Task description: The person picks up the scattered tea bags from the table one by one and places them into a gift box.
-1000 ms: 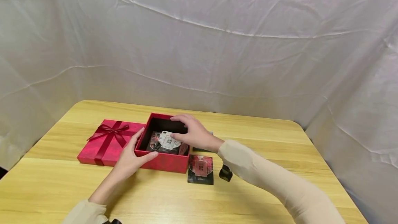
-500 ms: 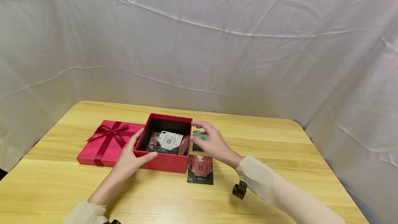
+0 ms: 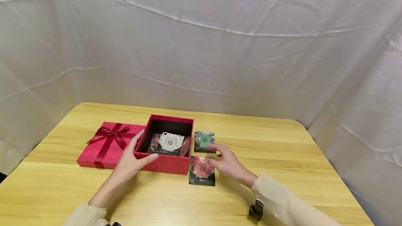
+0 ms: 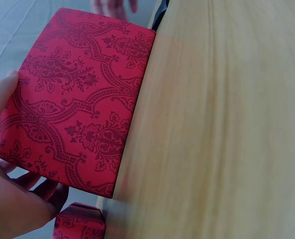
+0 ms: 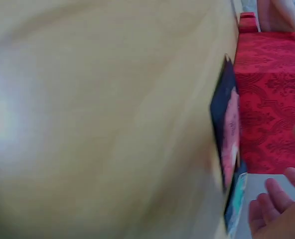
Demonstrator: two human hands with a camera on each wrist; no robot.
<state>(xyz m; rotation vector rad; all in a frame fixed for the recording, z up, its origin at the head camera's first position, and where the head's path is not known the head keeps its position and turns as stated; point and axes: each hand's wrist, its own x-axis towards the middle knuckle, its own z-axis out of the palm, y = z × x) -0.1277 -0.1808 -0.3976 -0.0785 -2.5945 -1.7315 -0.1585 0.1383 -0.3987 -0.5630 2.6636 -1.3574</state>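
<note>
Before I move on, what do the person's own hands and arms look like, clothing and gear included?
The left hand and right hand are both ungloved. The left sleeve and right sleeve are long, plain and cream-beige. A small, blocky black device hangs at the right cuff; only part of another black piece shows by the left.

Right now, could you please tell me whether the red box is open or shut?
The box is open: its lid lies beside it, and packets show inside.
</note>
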